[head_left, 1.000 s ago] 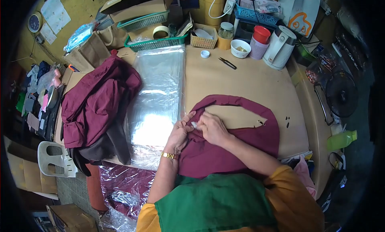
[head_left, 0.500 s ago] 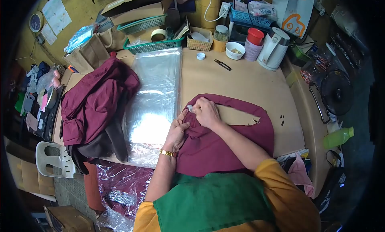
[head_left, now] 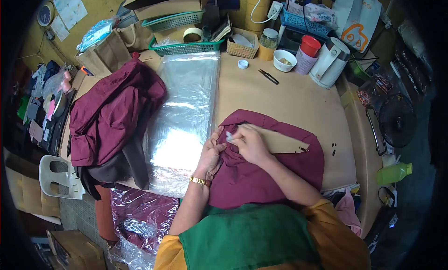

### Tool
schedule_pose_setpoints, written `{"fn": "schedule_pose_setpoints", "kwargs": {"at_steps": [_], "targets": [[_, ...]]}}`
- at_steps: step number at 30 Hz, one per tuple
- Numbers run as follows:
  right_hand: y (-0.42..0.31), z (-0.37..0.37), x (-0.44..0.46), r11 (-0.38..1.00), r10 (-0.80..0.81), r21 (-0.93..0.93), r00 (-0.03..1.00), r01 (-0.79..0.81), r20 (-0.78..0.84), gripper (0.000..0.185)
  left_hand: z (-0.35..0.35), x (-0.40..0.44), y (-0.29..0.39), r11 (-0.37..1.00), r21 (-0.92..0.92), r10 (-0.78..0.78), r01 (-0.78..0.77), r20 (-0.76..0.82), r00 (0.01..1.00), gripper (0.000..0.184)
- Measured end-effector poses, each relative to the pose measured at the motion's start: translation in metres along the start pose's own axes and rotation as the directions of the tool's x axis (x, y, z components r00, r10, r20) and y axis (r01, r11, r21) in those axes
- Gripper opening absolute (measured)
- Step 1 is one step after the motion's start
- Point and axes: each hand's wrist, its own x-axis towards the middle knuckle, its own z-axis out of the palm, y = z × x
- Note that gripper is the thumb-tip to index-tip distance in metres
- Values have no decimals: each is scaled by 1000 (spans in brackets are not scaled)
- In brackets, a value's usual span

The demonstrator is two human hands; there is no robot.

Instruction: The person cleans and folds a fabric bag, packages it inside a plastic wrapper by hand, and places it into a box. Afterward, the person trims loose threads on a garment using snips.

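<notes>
Garment [head_left: 266,186], maroon, long opening [head_left: 282,141] slanting down-right on my feed, left hand [head_left: 211,155] gripping it, right hand [head_left: 252,146] pinching white wad [head_left: 229,136]

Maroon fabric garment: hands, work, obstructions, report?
Left bare hand on the maroon fabric garment. Right bare hand pinching a small white wad over it. Garment lies on brown tabletop; nothing visibly blocking hands.

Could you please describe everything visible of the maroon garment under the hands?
The garment is maroon cloth, lying creased on the table. A small dark piece, perhaps a zip pull, sits at the right end of its long opening. The left hand touches its left edge; the right hand, pinching a white item, is over it.
</notes>
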Motion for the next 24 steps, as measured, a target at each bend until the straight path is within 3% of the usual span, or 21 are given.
{"fn": "schedule_pose_setpoints", "kwargs": {"at_steps": [2,3,5,6,7,8,9,10,12,13,15,16,17,18,19,21,22,24], "targets": [[-3,16,1,999,44,-20,999,-43,30,7,-10,6,-9,987,106,126,-122,-31,991,69],[-4,19,2,996,81,-43,995,-78,56,5,-13,7,-9,986,112,127,-123,-32,991,69],[-2,7,-5,992,75,-109,987,-60,143,2,-15,10,-9,944,290,172,-160,-13,985,69],[-3,-4,-11,989,81,-139,961,-45,265,2,-11,8,-7,944,288,168,-159,-6,986,69],[-6,-19,-18,985,94,-171,919,-30,382,2,-4,4,-1,898,406,199,-169,-31,979,68],[-10,-35,-21,973,30,-226,952,42,305,3,1,1,8,836,519,238,-180,-47,970,67],[-7,-55,-19,949,-131,-258,971,181,200,5,-3,-3,20,630,721,387,-289,31,922,58],[-13,-77,-15,888,-195,-409,977,212,83,6,6,-11,34,350,869,614,-348,68,786,50],[-10,-114,-9,877,-109,-475,993,74,-47,6,33,-25,54,50,948,778,-313,160,607,44],[-2,-124,-8,876,-102,-478,994,67,-48,6,48,-28,62,-27,925,665,-379,300,684,35],[18,-132,-2,733,-293,-647,956,208,-25,6,75,-25,45,-167,837,320,-521,546,774,17],[26,-133,1,671,-355,-699,935,245,-13,6,90,-21,14,-85,827,275,-555,555,785,17],[32,-131,4,678,-165,-717,984,161,65,5,106,-21,-8,-185,782,225,-595,623,749,21],[35,-129,8,667,37,-741,990,77,137,4,109,-17,-34,-325,747,270,-580,661,700,27],[34,-128,16,665,34,-743,990,79,135,4,103,-12,-40,-326,745,273,-582,663,697,27],[32,-127,36,714,150,-690,989,-121,-19,5,90,-3,-42,-280,805,139,-523,573,808,29],[36,-128,44,713,150,-690,988,-125,-25,5,85,-7,-28,-271,797,126,-540,586,800,28],[43,-128,60,860,63,-467,952,-204,-300,5,81,-26,5,-441,821,107,-364,450,886,29]]}}
